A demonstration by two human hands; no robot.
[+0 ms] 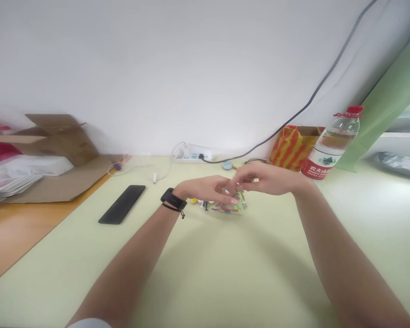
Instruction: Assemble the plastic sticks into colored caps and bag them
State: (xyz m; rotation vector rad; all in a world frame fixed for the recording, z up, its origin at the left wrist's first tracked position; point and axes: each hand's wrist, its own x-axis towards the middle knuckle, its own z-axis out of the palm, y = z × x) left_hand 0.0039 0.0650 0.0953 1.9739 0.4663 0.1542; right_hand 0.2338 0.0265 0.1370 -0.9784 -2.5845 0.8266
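My left hand [208,188], with a black watch [173,199] on its wrist, is closed at a small clear bag of colourful pieces [237,208]. Its thumb lies over the bag, and the other fingers are partly hidden. My right hand [266,177] comes in from the right, fingers bent and tips together just above the bag, close to the left fingers. What those tips pinch, if anything, is too small to tell. Beneath my left hand lie a yellow round piece [193,201] and several small blue, white and dark pieces [205,205], partly covered.
A black flat slab, perhaps a phone or power bank [122,205], lies left. Behind are a power strip [192,155], a white cable plug [155,178] and a blue-white round item [228,166]. A red-capped water bottle [331,148] and striped bag [289,148] stand right; a cardboard box [64,141] sits left.
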